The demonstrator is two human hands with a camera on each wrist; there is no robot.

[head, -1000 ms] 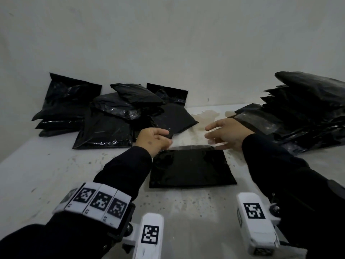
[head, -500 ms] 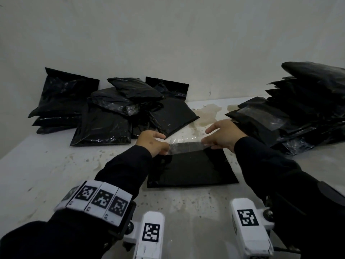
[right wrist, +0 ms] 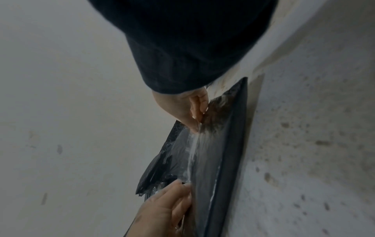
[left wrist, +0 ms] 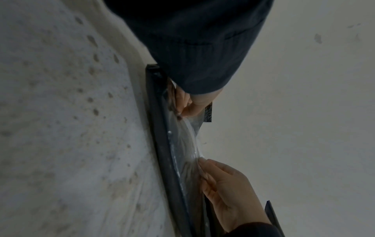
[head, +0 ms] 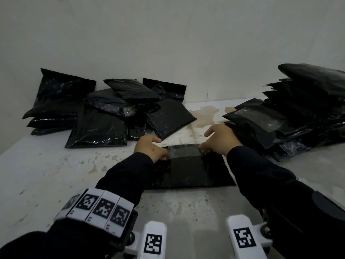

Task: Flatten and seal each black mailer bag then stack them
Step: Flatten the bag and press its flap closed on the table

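A flat black mailer bag [head: 192, 172] lies on the table in front of me. Its shiny flap [head: 183, 150] at the far edge is lifted and folded back over the bag. My left hand [head: 149, 150] pinches the flap's left end and my right hand [head: 218, 139] pinches its right end. The left wrist view shows the left hand [left wrist: 188, 105] at the top and the right hand [left wrist: 223, 184] below, with the flap [left wrist: 182, 144] stretched between them. In the right wrist view the right hand [right wrist: 182, 109] and left hand [right wrist: 162, 208] hold the same flap [right wrist: 182, 152].
A loose heap of black mailer bags [head: 104, 116] lies at the back left against the wall. A taller stack of bags [head: 298, 113] fills the right side, close to my right hand. The white table [head: 56, 174] is speckled, with a brown stain [head: 205, 113] at the back.
Both hands went from hovering open over the bag's far edge to pinching the flap, and they have drawn it up and back over the bag.
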